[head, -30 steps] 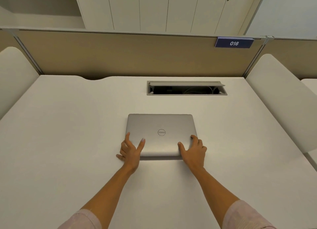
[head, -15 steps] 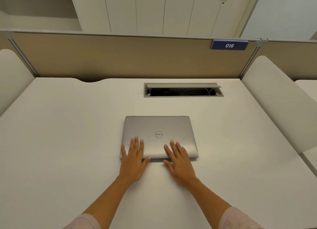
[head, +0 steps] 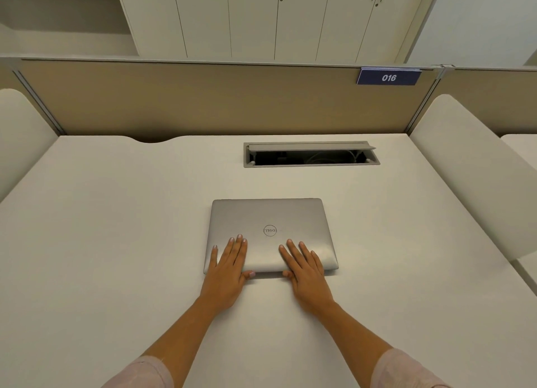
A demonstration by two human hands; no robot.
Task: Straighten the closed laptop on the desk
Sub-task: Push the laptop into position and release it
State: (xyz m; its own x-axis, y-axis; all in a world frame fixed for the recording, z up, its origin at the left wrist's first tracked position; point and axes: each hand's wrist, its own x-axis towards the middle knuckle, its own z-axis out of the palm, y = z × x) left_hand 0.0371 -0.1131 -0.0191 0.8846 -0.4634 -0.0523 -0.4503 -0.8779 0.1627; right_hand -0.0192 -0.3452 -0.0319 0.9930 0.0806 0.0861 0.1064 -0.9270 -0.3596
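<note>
A closed silver laptop with a round logo lies flat on the white desk, its edges roughly parallel to the desk's back edge. My left hand rests flat on the lid's near left part, fingers together, thumb at the front edge. My right hand lies flat on the near right part of the lid, fingers slightly spread. Both palms hang over the laptop's front edge onto the desk. Neither hand grips anything.
An open cable hatch is set in the desk behind the laptop. A tan partition with a blue sign "016" closes the back. White rounded side panels flank the desk. White cabinets stand beyond.
My hands went from gripping the laptop's front corners to lying flat on the lid, closer together. The laptop now sits squarer to the desk.
</note>
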